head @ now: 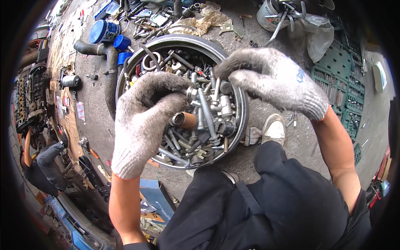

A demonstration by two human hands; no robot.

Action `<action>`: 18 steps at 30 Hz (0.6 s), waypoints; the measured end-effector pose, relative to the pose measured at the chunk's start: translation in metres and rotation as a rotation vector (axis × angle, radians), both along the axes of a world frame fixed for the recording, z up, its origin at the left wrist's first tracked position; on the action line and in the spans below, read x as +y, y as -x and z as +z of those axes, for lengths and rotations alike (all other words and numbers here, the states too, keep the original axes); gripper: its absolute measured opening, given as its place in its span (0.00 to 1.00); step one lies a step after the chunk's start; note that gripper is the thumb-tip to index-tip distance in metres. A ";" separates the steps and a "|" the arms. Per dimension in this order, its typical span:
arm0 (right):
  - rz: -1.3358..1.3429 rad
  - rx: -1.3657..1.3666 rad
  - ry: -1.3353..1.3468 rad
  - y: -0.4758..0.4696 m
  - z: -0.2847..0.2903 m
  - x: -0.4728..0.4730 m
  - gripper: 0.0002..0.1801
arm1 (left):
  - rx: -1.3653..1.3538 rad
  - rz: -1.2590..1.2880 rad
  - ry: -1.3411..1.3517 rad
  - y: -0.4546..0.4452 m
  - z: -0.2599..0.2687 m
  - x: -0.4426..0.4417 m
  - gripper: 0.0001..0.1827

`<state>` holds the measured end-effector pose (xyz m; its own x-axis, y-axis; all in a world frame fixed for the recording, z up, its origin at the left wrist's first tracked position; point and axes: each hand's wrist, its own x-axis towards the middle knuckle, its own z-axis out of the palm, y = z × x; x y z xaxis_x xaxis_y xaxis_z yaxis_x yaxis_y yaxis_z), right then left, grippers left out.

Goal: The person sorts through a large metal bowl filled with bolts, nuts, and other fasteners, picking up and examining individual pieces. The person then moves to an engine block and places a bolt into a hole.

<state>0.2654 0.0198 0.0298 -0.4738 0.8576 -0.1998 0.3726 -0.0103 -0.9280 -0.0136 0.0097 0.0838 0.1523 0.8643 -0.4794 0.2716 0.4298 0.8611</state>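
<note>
A round metal tub [244,120] full of loose bolts, nuts and fittings stands on the floor before me. My left hand [147,112], in a grey-white knitted glove, is over the tub's left part and pinches a metal bolt [191,92] between thumb and fingers. Over the upper right rim is my right hand [268,78], gloved alike, with thumb and forefinger tips close together; whether something small is between them cannot be told. Among the hardware below lie a long threaded bolt [206,112], a copper-coloured sleeve [188,120] and a silver pipe fitting [225,106].
A bent metal pipe [111,72] and a blue-lidded tub [100,32] are at the left. A white bucket [265,17] holding metal tools stands at the upper right, above green socket trays [331,84]. A co-worker [47,168] is at the far left near an engine [29,97].
</note>
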 end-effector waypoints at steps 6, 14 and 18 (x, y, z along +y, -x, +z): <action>0.160 -0.001 -0.003 0.021 0.014 -0.012 0.22 | -0.080 0.056 -0.064 -0.009 -0.011 -0.029 0.14; 0.117 0.137 0.317 0.030 0.018 -0.015 0.19 | -0.174 0.198 0.000 -0.008 -0.016 -0.053 0.16; 0.105 0.091 0.418 0.033 0.021 -0.014 0.18 | -0.155 0.153 -0.071 -0.006 -0.018 -0.058 0.15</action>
